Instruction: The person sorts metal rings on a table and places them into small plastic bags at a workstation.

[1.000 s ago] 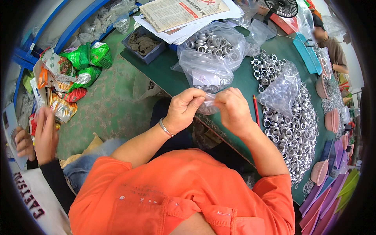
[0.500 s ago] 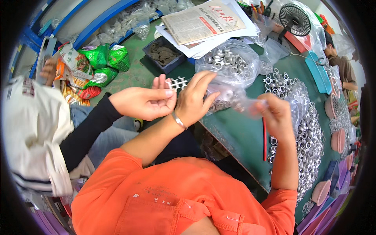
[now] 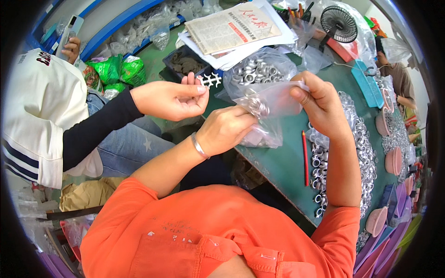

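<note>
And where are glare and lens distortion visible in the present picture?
Head view: whitish sheen on the clear bag in the right hand, glints on the silver rings; same head view: blue shelf edges bow, corners go black.

- Thin clear plastic pouch (image 3: pixel 283 99): between left hand (image 3: pixel 226 129) and right hand (image 3: pixel 322 104), over green table (image 3: pixel 282 160).
- Bulging clear plastic bag of silver metal rings (image 3: pixel 260 69): on table, beyond pouch.
- Rectangular printed paper newspaper (image 3: pixel 232 30): on flat white paper sheets (image 3: pixel 285 31), beyond bag.
- Boxy dark-grey bin (image 3: pixel 172 68): left of bag.
- Slim red pencil (image 3: pixel 305 160): on table, left of heaped silver metal rings (image 3: pixel 365 162).
- Oblong teal tray (image 3: pixel 367 85): right of bag, beyond heap.
</note>
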Available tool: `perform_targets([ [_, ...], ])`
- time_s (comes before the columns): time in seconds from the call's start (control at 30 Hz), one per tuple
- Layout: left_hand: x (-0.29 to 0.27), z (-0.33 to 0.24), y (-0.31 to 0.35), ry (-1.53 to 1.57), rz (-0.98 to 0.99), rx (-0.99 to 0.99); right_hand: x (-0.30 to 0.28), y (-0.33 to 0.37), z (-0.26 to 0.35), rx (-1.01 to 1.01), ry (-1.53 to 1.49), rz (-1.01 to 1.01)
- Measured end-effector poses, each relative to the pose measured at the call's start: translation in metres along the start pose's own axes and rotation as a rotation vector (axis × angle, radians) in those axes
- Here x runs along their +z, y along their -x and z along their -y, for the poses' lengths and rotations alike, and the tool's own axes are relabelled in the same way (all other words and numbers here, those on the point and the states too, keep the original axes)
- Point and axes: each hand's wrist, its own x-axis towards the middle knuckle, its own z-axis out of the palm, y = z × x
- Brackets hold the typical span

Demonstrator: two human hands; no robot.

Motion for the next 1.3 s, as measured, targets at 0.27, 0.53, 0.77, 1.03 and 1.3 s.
perform_targets([
  [0.27, -0.011, -0.005, -0.003, 0.088, 0.071, -0.047, -0.007, -0.008, 0.015, 0.264, 0.097, 0.565],
  [0.53, -0.017, -0.026, -0.005, 0.028, 0.015, 0.05, 0.041, -0.01, -0.005, 0.333, 0.308, 0.618],
  [0.77, -0.021, -0.015, 0.012, 0.072, 0.037, -0.101, -0.034, -0.078, 0.014, 0.329, -0.062, -0.003],
  [1.03, -0.011, -0.027, 0.028, 0.208, 0.053, -0.099, -0.174, -0.214, -0.099, 0.503, 0.342, -0.481],
  [1.3, -0.027, -0.036, 0.04, 0.183, 0.11, -0.099, -0.173, -0.259, -0.144, 0.624, 0.426, -0.392],
])
